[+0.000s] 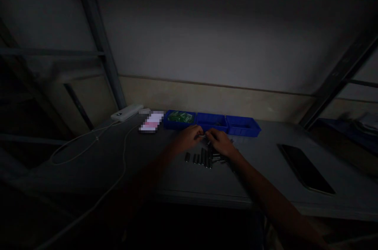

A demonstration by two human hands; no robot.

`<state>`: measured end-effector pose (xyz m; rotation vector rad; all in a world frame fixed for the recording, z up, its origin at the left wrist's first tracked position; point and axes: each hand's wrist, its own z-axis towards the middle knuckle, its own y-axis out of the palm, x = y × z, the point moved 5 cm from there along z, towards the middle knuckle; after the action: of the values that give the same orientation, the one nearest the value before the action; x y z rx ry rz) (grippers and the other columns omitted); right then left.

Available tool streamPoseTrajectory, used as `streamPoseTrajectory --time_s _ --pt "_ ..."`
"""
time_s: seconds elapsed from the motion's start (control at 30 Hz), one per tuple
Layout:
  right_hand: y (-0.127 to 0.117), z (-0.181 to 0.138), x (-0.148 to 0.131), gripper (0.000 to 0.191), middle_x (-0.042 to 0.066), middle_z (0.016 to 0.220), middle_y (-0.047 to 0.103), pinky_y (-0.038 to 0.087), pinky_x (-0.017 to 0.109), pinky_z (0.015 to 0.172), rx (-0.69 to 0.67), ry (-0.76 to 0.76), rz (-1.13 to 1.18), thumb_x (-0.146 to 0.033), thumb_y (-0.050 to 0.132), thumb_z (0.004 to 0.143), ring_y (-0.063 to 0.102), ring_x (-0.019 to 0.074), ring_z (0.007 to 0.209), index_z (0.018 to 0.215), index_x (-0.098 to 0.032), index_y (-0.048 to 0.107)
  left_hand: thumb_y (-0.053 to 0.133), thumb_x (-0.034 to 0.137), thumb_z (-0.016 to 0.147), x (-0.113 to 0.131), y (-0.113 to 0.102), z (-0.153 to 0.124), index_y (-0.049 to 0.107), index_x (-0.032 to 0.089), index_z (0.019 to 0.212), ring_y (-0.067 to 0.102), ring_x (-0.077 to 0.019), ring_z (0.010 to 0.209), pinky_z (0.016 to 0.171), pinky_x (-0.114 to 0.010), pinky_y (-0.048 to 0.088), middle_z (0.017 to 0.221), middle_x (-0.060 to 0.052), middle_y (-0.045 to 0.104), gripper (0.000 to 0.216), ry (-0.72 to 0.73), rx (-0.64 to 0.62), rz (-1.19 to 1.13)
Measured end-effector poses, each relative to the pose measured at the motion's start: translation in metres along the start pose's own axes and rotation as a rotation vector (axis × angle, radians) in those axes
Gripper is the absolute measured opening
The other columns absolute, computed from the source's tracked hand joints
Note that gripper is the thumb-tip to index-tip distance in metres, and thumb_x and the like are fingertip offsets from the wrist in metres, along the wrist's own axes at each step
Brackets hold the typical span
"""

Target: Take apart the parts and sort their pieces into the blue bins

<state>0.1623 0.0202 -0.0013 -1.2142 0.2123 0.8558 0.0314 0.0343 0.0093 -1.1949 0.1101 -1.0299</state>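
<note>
Left hand (189, 137): fingers curled inward;
Right hand (223, 143): bent fingers pointing left;
Left forearm (158, 169), right forearm (262, 183): bare, angled inward

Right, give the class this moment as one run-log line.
left hand: at slim part | right hand: at same part, grips unclear | table: short dark pieces | behind: three blue bins

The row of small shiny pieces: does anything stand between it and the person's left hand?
Nothing visible does: the row of small shiny pieces lies on the table, nearer the camera than the left hand.
</note>
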Motion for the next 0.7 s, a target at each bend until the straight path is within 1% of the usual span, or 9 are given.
streamPoseTrajectory --time_s 0.1,0.23,0.33,0.43,0.5,0.6,0.63,0.7 --pt "-0.001 0.001 0.005 0.033 0.000 0.065 0.058 0.032 0.022 0.056 -0.010 0.022 0.037 -0.037 0.038 0.088 0.051 0.0111 0.062 0.075 -0.015 0.058 0.051 0.017 0.077 0.010 -0.005 0.001 0.053 0.018 0.083 0.053 -0.0154 0.083 0.076 -0.028 0.042 0.084 -0.002 0.057 0.007 0.024 0.047 -0.017" --pt "-0.002 0.001 0.001 0.035 -0.002 0.058 0.051 0.030 0.022 0.054 -0.014 -0.006 0.073 -0.036 0.035 0.088 0.047 0.0100 0.057 0.067 -0.015 0.053 0.054 0.018 0.076 0.016 -0.009 0.002 0.054 0.016 0.084 0.053 -0.0162 0.085 0.078 -0.029 0.043 0.085 -0.004 0.057 0.008 0.023 0.070 -0.053" --pt "-0.003 0.000 -0.003 0.032 -0.002 0.058 0.050 0.029 0.021 0.052 0.027 0.006 0.083 -0.035 0.035 0.088 0.046 0.0099 0.056 0.069 -0.016 0.051 0.056 0.020 0.075 0.013 -0.009 0.003 0.055 0.017 0.087 0.054 -0.0160 0.085 0.078 -0.029 0.044 0.088 -0.004 0.059 0.013 -0.026 0.071 -0.113" --pt "-0.005 -0.001 -0.004 0.028 -0.002 0.063 0.052 0.031 0.021 0.054 0.072 0.007 0.105 -0.034 0.036 0.087 0.047 0.0105 0.059 0.073 -0.016 0.052 0.052 0.027 0.079 0.007 -0.009 0.004 0.056 0.017 0.091 0.056 -0.0154 0.083 0.077 -0.029 0.044 0.089 -0.004 0.062 0.016 -0.104 0.088 -0.215" --pt "-0.007 -0.001 -0.005 0.025 -0.001 0.067 0.054 0.034 0.022 0.057 0.094 -0.008 0.115 -0.033 0.036 0.087 0.049 0.0113 0.062 0.077 -0.016 0.052 0.046 0.032 0.082 0.004 -0.010 0.004 0.057 0.016 0.087 0.057 -0.0151 0.079 0.074 -0.028 0.044 0.084 -0.004 0.063 0.020 -0.158 0.083 -0.244" --pt "-0.009 -0.002 -0.007 0.022 0.000 0.069 0.054 0.035 0.023 0.058 0.098 -0.033 0.129 -0.033 0.037 0.087 0.049 0.0119 0.062 0.083 -0.016 0.051 0.038 0.037 0.086 0.002 -0.009 0.004 0.057 0.015 0.072 0.055 -0.0136 0.066 0.064 -0.026 0.041 0.067 -0.001 0.059 0.033 -0.225 0.045 -0.214" --pt "-0.010 -0.003 -0.008 0.022 0.000 0.069 0.053 0.035 0.023 0.058 0.094 -0.043 0.131 -0.033 0.037 0.087 0.049 0.0119 0.062 0.083 -0.016 0.051 0.037 0.038 0.086 0.002 -0.008 0.004 0.056 0.014 0.069 0.053 -0.0129 0.062 0.062 -0.025 0.040 0.062 -0.001 0.057 0.035 -0.235 0.033 -0.207" --pt "-0.011 -0.003 -0.010 0.021 -0.001 0.069 0.053 0.034 0.023 0.059 0.087 -0.055 0.127 -0.033 0.038 0.087 0.049 0.0118 0.062 0.085 -0.017 0.051 0.038 0.037 0.085 0.004 -0.007 0.004 0.055 0.014 0.067 0.052 -0.0121 0.060 0.059 -0.024 0.040 0.060 0.000 0.056 0.034 -0.223 0.026 -0.217"
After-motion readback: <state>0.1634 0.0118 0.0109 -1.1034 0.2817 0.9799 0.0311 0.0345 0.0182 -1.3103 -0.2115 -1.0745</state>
